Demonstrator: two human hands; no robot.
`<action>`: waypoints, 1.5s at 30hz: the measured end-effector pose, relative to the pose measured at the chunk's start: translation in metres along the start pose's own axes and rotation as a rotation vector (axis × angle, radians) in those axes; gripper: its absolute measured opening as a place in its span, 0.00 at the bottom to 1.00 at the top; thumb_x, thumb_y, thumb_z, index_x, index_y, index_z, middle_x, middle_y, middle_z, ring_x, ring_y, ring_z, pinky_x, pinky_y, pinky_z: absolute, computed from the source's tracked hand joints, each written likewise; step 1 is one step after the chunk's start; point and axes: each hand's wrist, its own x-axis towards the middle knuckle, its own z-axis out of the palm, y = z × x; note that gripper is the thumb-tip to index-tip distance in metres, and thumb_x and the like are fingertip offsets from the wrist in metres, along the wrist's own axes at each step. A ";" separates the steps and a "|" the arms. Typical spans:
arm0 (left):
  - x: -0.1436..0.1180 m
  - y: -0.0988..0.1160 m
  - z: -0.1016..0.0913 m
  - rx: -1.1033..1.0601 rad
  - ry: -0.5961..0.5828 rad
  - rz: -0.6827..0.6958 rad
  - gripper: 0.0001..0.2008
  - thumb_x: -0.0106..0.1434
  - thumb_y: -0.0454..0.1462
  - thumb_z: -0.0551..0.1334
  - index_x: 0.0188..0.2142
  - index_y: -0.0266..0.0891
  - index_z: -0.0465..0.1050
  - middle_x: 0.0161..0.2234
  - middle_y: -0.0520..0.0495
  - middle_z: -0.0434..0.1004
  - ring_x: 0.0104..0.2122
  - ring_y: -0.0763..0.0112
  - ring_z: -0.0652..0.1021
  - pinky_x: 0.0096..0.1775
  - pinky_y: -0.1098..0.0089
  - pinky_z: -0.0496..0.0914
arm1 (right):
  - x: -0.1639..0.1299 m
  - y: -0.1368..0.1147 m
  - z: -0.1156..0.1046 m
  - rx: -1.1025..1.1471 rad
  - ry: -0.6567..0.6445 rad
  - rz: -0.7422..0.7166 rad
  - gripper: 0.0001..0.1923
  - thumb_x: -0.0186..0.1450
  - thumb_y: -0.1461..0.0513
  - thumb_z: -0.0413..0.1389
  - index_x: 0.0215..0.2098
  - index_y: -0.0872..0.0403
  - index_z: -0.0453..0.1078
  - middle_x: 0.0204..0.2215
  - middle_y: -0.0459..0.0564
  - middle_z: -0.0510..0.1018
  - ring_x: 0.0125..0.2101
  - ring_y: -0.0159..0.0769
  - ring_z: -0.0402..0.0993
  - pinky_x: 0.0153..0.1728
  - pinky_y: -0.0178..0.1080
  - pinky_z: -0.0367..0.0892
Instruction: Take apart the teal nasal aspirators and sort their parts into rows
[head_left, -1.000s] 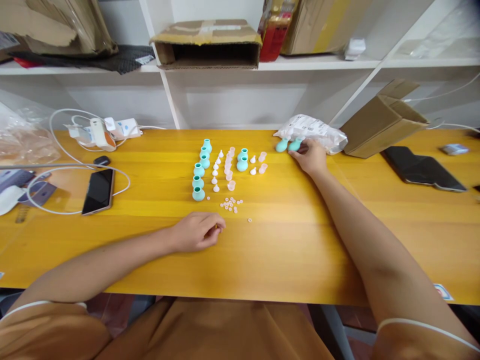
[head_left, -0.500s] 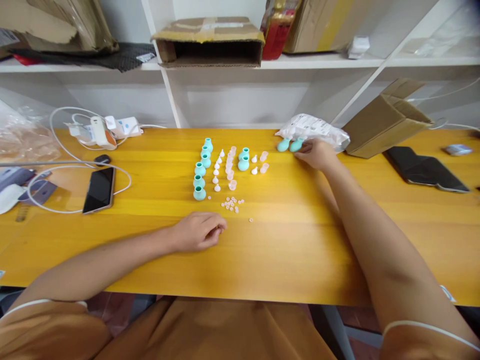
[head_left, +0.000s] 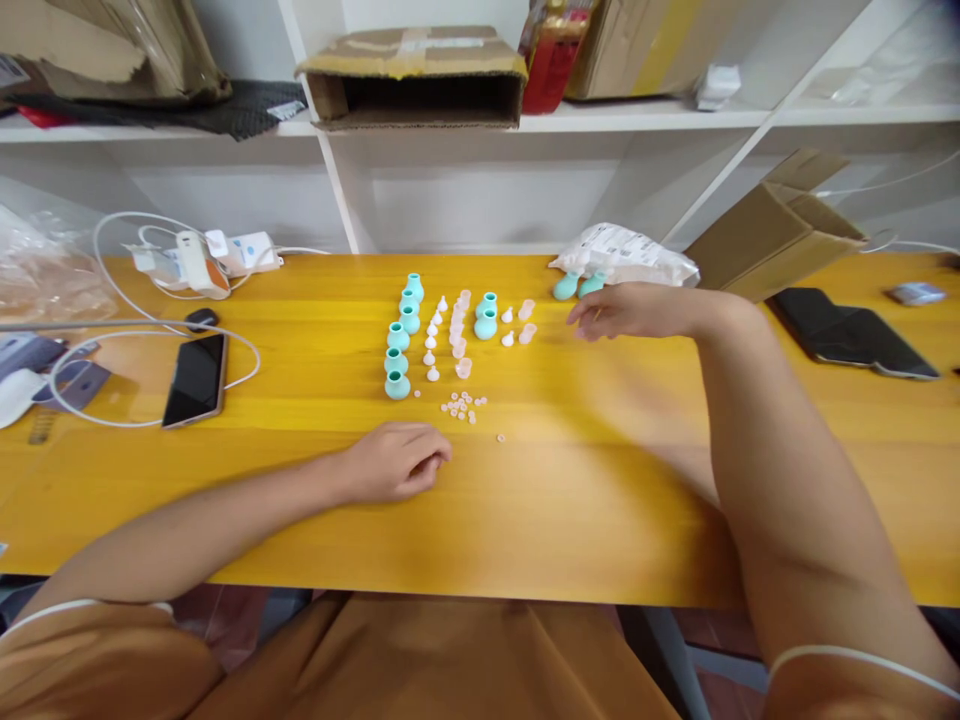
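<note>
Yellow wooden table (head_left: 570,520), white shelving behind.
Centre: teal bulbs (head_left: 397,360) standing in a column, two more (head_left: 486,315) to their right; rows of small white tips (head_left: 431,352) and pale pink caps (head_left: 459,340) between; tiny pink rings (head_left: 465,405) scattered in front. Far edge: printed plastic bag (head_left: 626,255) with two teal bulbs (head_left: 577,286) lying at its mouth. Left: smartphone (head_left: 196,378), looped white cable (head_left: 150,345), power strip (head_left: 202,258). Right: tilted cardboard box (head_left: 776,235), dark tablet (head_left: 855,340).

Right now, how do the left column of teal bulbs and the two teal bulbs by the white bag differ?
The left column of teal bulbs stands upright, openings up, in a row; the two teal bulbs by the white bag lie tipped over, touching the white bag. Both sets share colour and shape.
</note>
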 end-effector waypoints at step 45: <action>-0.002 0.001 0.007 0.385 -0.031 -0.194 0.24 0.74 0.32 0.59 0.67 0.33 0.69 0.65 0.31 0.78 0.53 0.53 0.86 0.49 0.58 0.84 | 0.002 -0.105 0.053 0.407 -0.437 -0.448 0.22 0.69 0.43 0.67 0.45 0.52 0.83 0.38 0.50 0.86 0.37 0.40 0.79 0.40 0.41 0.69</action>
